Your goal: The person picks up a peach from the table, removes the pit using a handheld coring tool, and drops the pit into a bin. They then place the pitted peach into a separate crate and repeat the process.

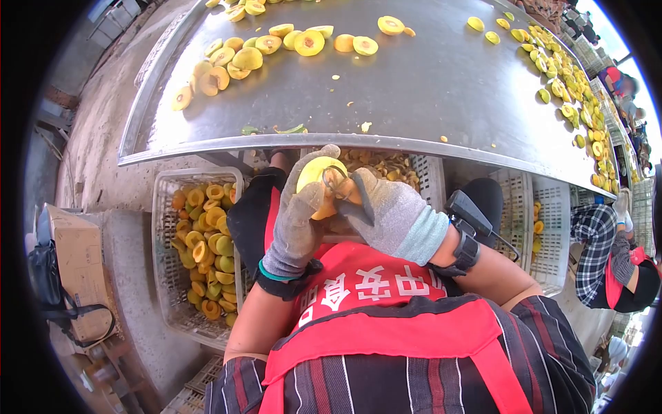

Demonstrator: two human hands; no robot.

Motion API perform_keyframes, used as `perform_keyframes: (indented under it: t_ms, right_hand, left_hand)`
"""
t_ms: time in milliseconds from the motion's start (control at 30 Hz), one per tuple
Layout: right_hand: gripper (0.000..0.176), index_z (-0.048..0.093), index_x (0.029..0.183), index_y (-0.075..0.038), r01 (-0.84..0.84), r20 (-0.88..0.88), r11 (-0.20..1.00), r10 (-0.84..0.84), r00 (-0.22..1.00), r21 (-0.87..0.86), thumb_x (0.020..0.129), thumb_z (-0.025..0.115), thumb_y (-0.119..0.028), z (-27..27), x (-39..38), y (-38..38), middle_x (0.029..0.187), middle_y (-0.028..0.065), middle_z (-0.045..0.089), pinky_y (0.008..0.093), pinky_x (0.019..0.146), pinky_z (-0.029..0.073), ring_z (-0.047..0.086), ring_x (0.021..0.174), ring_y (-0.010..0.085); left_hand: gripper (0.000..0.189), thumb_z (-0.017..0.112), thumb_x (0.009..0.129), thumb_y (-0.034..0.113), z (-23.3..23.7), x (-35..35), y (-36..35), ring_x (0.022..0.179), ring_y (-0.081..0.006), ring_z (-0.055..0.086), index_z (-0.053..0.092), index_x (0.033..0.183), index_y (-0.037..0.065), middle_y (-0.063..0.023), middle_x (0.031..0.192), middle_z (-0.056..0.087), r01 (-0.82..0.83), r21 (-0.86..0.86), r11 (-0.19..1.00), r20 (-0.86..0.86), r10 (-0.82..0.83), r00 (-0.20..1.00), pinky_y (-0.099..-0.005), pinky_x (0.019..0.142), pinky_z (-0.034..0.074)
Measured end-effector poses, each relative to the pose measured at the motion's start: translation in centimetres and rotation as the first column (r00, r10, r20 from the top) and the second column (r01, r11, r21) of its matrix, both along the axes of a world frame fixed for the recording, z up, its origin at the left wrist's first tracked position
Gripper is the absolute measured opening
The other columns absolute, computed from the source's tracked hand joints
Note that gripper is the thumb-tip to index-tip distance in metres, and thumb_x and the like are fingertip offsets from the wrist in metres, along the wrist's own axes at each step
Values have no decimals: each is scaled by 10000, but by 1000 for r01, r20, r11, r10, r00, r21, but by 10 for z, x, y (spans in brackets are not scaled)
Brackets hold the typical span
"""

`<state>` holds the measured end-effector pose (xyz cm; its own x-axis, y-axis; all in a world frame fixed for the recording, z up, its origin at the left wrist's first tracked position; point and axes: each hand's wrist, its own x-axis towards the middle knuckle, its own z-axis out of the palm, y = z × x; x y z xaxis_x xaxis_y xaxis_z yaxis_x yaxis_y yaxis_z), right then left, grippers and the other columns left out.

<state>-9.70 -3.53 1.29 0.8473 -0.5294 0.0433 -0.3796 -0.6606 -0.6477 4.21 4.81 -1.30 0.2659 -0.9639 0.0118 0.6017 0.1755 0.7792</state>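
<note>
My left hand point(296, 224), in a grey work glove, is closed around a yellow peach half point(318, 170) in front of my chest. My gloved right hand point(396, 214) grips a small curved metal pitting tool point(336, 176), its loop against the fruit's cut side. The tool's handle is mostly hidden by my fingers. Just beyond my hands runs the near edge of a steel table point(414, 96). Below them, partly hidden, lies a heap of peach pieces point(376, 162).
Peach halves point(248, 58) lie on the table's left, with a long pile point(558, 83) along its right. A white crate point(162, 262) of peach halves stands left of my legs; another crate point(552, 248) is on the right. A cardboard box point(83, 276) is far left. A co-worker point(607, 255) sits right.
</note>
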Motion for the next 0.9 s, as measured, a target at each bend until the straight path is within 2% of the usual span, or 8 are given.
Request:
perform_keyframes:
  t_ms: [167,267,367,467,533,667,733,900]
  right_hand:
    - [385,488,965,4,34,-62,999,-31,998,38,816,600,-333,-5,3,1,712,217,600,454,585,462,592,656,395]
    - [324,478,1044,-5,-177,53,984,175,983,36,810,601,-192,-23,4,-2,790,189,586,412,637,494,610,709,359]
    - [309,487,1060,-13,-142,127,961,114,985,239,826,582,-191,-5,3,-2,761,173,588,401,650,497,611,707,347]
    - [288,490,1068,-32,-95,-214,966,149,965,242,841,573,-188,12,1,-3,766,162,602,389,649,499,611,699,339]
    - [307,488,1076,-35,95,-301,645,218,928,758,845,590,-208,45,7,-5,764,137,612,361,616,500,618,665,279]
    - [317,492,1063,-27,32,-236,645,232,944,764,838,603,-222,8,-3,-1,718,105,596,331,561,488,601,604,216]
    - [312,508,1034,-22,-198,96,940,177,979,279,836,608,-240,-7,-3,6,698,82,578,307,548,475,588,601,167]
    - [312,533,1038,-18,-30,-198,779,197,960,626,839,587,-252,16,-3,1,824,175,602,366,677,492,609,757,300]
  left_hand:
    - [474,518,866,284,4,-3,-1,1028,-183,537,457,1241,1,-90,1122,534,-64,34,997,24,63,998,-297,890,436]
    - [431,494,879,259,6,0,-3,971,-181,565,481,1219,-5,-82,1078,556,-77,76,994,149,65,987,-289,850,458]
    - [401,485,877,248,11,8,-3,922,-176,582,518,1180,-13,-85,1025,580,-88,55,995,300,68,952,-288,810,478]
    - [371,478,865,223,19,17,-4,895,-178,594,552,1137,-19,-98,1017,592,113,272,956,283,-191,940,-291,801,485]
    - [347,466,858,201,18,19,-7,866,-169,604,576,1104,-17,-106,986,610,168,132,977,254,-197,947,-274,754,497]
    - [615,509,823,472,14,27,-8,933,-168,589,555,1116,-67,-117,1098,599,313,183,932,317,-357,878,-270,853,455]
    - [345,479,853,201,16,25,-10,818,-151,612,581,1101,-15,-106,927,625,320,283,904,264,-395,880,-239,633,503]
    - [314,495,868,189,10,9,-12,845,-154,601,592,1084,-18,-97,954,625,164,208,964,189,-204,960,-252,711,494]
